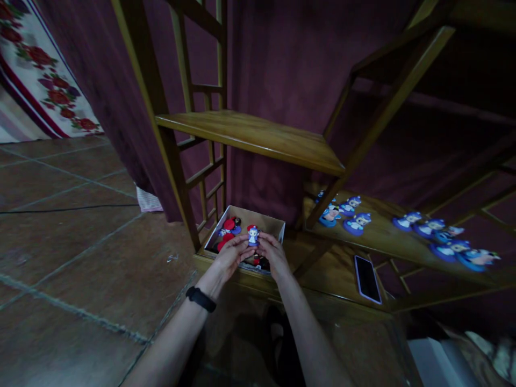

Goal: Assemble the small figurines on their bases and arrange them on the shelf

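Observation:
Both hands meet over a small cardboard box [271, 221] on the lowest wooden shelf. My left hand [231, 255] and my right hand [273, 255] pinch a small figurine [252, 235] with a red cap and a white-and-blue body between their fingertips. The box holds several more red and dark figurines [228, 227]. A black band sits on my left wrist [200, 299].
On the right wooden shelf [387, 239] lie several blue flat figurines [356, 222]. A phone [367, 279] rests on the lower board. An upper shelf [258, 137] overhangs the box. Dark red curtain behind, tiled floor [72, 242] to the left.

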`<action>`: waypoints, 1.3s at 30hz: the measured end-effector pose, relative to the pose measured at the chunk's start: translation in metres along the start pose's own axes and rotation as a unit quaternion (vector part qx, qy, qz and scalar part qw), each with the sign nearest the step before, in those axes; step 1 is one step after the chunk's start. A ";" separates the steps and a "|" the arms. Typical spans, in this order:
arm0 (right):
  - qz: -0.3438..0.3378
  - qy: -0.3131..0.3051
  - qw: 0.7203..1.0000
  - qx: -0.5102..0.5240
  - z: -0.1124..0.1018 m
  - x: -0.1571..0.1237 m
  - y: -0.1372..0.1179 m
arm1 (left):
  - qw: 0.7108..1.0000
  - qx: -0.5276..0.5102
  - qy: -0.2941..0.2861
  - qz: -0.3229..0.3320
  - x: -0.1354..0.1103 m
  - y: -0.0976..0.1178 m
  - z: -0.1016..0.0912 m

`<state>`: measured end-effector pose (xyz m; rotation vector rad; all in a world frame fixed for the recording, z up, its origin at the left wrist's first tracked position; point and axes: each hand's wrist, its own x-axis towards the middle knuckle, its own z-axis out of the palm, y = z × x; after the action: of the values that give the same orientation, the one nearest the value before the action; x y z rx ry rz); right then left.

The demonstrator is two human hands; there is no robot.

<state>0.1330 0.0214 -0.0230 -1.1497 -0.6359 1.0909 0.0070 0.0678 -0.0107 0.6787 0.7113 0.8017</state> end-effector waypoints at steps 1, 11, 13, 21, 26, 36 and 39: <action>0.001 0.000 1.000 0.001 0.000 0.000 0.000 | 1.000 -0.003 -0.004 -0.005 0.000 0.000 0.000; -0.008 0.017 1.000 0.007 0.003 0.000 -0.002 | 0.999 -0.016 -0.033 -0.027 0.002 0.000 -0.004; -0.009 0.011 1.000 0.015 0.003 0.000 -0.002 | 0.999 -0.016 -0.031 -0.020 0.002 -0.001 -0.004; 0.012 0.008 1.000 -0.001 0.003 0.001 0.003 | 0.999 -0.039 0.002 0.004 0.000 -0.003 -0.001; -0.008 0.001 1.000 -0.020 0.004 -0.001 0.002 | 0.999 -0.036 0.009 -0.002 0.001 -0.004 -0.004; -0.036 0.019 0.999 -0.032 0.013 -0.003 0.003 | 0.998 -0.036 0.040 0.011 0.004 -0.008 -0.007; -0.031 0.012 0.999 -0.030 0.014 -0.002 0.005 | 0.998 -0.034 0.049 0.012 0.005 -0.009 -0.007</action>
<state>0.1182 0.0254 -0.0229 -1.1853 -0.6859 1.0091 0.0074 0.0685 -0.0234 0.5916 0.7618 0.8820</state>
